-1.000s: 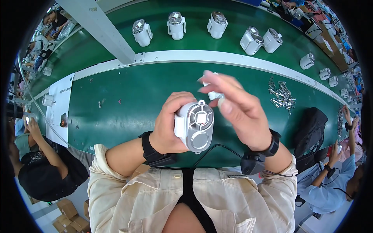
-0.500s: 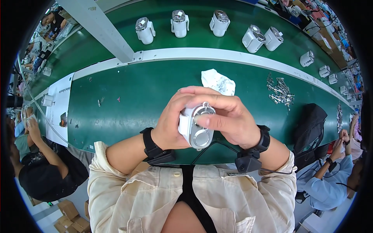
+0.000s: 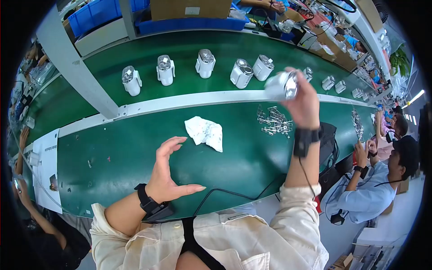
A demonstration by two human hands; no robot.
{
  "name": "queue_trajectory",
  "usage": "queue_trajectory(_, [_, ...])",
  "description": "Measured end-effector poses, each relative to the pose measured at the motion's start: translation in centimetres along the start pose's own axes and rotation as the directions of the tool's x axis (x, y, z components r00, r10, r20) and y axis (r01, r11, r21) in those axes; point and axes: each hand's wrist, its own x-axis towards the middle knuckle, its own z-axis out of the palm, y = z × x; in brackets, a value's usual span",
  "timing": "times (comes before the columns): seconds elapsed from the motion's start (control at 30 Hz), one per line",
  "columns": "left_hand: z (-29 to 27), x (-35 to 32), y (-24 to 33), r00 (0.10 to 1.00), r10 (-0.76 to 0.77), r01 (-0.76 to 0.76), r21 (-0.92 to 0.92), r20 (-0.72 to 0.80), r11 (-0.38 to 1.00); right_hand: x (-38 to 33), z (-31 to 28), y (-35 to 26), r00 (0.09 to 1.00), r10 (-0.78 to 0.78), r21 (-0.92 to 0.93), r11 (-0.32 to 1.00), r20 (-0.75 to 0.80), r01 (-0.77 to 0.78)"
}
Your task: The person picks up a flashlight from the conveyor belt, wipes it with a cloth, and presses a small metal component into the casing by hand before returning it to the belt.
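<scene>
the right hand [image 3: 307, 102] is raised over the far edge of the green worktop [image 3: 135, 153], its grip closed around a small white unit [image 3: 281, 85] with a shiny metal face. the unit lies on its side in the fingers, long axis roughly level, metal end facing right toward the palm and white body pointing left; motion blur hides finer detail. it sits above the white rail [image 3: 180, 102] that divides the worktop from the belt [image 3: 189, 49], near the rightmost of the five like units [image 3: 263, 67] standing upright there.

the left hand [image 3: 167, 173] hovers low over the near worktop, open and holding nothing, fingers curved in a c shape, thumb toward the person. a crumpled white cloth [image 3: 205, 132] lies just beyond it. a heap of metal clips [image 3: 272, 122] lies below the raised hand.
</scene>
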Motion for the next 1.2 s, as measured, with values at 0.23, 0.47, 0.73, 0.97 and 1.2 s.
queue_trajectory(0.23, [0.0,1.2,0.4,0.999,0.03,-0.03,-0.047,-0.016,0.998,14.2,-17.7,2.6,0.867,-0.476,-0.957,0.291,-0.145,0.0])
queue_trajectory(0.47, [-0.8,0.3,0.9,0.998,0.013,-0.015,-0.034,-0.066,0.999,15.9,-9.8,1.7,0.685,-0.723,-0.996,-0.077,0.092,0.052])
queue_trajectory(0.73, [-1.5,-0.1,1.7,0.999,0.024,-0.027,-0.061,-0.045,0.998,13.0,-5.3,1.2,0.902,-0.428,-0.996,-0.036,-0.058,-0.082])
queue_trajectory(0.97, [-1.7,-1.2,0.3,0.996,-0.066,0.056,-0.148,-0.058,0.987,2.4,3.6,-1.8,0.912,-0.213,-0.648,0.648,0.352,0.401])
queue_trajectory(1.2, [-3.1,-2.4,-1.6,0.936,0.102,0.061,-0.44,0.338,0.896,-7.6,13.9,8.7,0.376,0.158,-0.22,0.967,0.913,0.128])
